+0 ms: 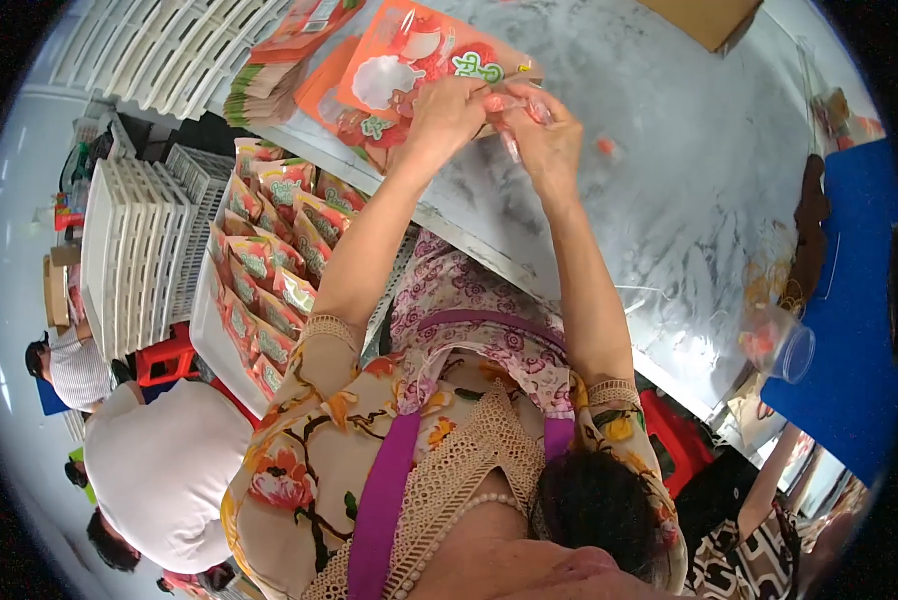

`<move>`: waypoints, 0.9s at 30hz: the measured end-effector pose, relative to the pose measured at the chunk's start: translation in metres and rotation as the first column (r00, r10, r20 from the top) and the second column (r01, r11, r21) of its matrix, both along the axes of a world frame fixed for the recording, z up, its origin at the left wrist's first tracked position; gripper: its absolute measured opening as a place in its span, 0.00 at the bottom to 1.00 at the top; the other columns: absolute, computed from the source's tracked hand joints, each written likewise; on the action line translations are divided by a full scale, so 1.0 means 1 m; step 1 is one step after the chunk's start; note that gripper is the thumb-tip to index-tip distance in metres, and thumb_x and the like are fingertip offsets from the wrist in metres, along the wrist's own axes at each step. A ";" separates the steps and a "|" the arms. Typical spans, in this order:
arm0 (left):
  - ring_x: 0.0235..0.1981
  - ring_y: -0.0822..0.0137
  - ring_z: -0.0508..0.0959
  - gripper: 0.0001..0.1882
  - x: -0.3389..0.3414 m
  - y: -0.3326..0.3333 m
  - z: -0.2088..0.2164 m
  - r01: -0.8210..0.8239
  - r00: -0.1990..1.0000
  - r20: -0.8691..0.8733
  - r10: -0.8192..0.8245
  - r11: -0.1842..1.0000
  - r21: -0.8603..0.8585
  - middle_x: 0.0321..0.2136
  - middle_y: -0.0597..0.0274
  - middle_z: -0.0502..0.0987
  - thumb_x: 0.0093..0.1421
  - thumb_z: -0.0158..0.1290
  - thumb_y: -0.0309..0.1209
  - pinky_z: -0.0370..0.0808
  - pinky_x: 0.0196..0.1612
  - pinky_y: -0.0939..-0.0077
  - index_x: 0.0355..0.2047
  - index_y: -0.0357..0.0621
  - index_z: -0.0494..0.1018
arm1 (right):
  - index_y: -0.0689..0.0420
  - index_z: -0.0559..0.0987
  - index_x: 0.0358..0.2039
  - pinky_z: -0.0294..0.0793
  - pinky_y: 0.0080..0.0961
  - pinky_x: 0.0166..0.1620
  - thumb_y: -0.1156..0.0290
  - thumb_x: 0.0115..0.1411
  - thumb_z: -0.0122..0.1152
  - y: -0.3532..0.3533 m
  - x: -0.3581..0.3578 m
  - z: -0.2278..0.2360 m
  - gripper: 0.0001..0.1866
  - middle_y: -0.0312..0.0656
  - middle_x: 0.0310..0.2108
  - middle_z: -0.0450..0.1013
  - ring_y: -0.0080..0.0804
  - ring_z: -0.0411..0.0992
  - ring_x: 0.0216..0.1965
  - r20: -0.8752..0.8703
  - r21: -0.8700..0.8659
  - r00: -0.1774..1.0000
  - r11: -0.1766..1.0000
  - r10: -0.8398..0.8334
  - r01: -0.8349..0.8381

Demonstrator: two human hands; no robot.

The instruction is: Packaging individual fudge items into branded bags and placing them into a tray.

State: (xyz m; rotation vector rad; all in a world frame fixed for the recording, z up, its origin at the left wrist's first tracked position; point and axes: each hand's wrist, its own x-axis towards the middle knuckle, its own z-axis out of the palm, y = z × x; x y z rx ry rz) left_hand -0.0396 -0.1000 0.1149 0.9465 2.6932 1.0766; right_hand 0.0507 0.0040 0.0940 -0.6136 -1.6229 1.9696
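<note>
A flat peach-coloured pouch lies at the far side of the table, with other such pouches beneath and beside it. My left hand is closed on the pouch's near right edge, its fingers bent and pressed together. Close against it, my right hand is closed round small pink pieces in clear wrapping, right by the pouch's edge. Whether any piece is inside the pouch is hidden by my fingers. A small red-pink piece lies on the table to the right of my right hand.
Flat pouches are stacked at the far left. A white crate of filled pouches stands left of the table. Stacked white crates, a clear plastic tub, a cardboard box and other people are around.
</note>
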 end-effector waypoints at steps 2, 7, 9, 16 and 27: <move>0.28 0.42 0.76 0.11 0.002 0.012 -0.006 0.010 1.000 -0.019 -0.009 0.997 0.070 0.23 0.42 0.75 0.54 0.46 0.31 0.70 0.34 0.52 0.26 0.38 0.76 | 0.59 0.82 0.35 0.66 0.15 0.24 0.70 0.54 0.65 0.009 0.005 -0.001 0.09 0.34 0.25 0.75 0.17 0.68 0.22 0.026 0.050 0.999 0.998 -0.028 0.027; 0.28 0.55 0.79 0.14 0.024 0.047 -0.003 0.074 0.996 -0.064 -0.069 0.995 0.074 0.25 0.49 0.79 0.56 0.46 0.27 0.74 0.36 0.67 0.38 0.42 0.79 | 0.59 0.82 0.33 0.68 0.24 0.26 0.55 0.58 0.57 0.054 0.005 -0.036 0.18 0.39 0.19 0.74 0.21 0.67 0.21 0.260 0.543 0.966 0.828 -0.005 -0.142; 0.31 0.51 0.79 0.16 0.033 0.061 -0.008 0.176 0.932 -0.346 -0.106 0.968 0.179 0.30 0.47 0.79 0.54 0.45 0.24 0.75 0.37 0.64 0.39 0.42 0.79 | 0.60 0.81 0.31 0.67 0.26 0.25 0.54 0.58 0.56 0.060 0.008 -0.044 0.20 0.40 0.19 0.74 0.23 0.67 0.20 0.180 0.584 0.980 0.811 -0.081 -0.040; 0.29 0.52 0.76 0.20 0.056 0.071 -0.014 0.310 0.938 -0.251 -0.238 0.901 0.304 0.24 0.49 0.73 0.54 0.44 0.18 0.74 0.37 0.62 0.46 0.43 0.77 | 0.59 0.79 0.28 0.61 0.20 0.18 0.52 0.60 0.56 0.070 0.043 -0.003 0.20 0.33 0.15 0.68 0.20 0.63 0.16 0.229 -0.072 0.966 0.992 0.121 -0.107; 0.31 0.49 0.76 0.18 0.060 0.084 -0.017 0.436 0.894 -0.230 -0.383 0.864 0.254 0.30 0.48 0.75 0.57 0.45 0.19 0.72 0.35 0.59 0.48 0.40 0.74 | 0.58 0.75 0.37 0.66 0.14 0.18 0.71 0.57 0.62 0.086 0.066 -0.023 0.09 0.35 0.26 0.74 0.21 0.69 0.19 -0.023 -0.670 0.996 0.741 -0.091 0.052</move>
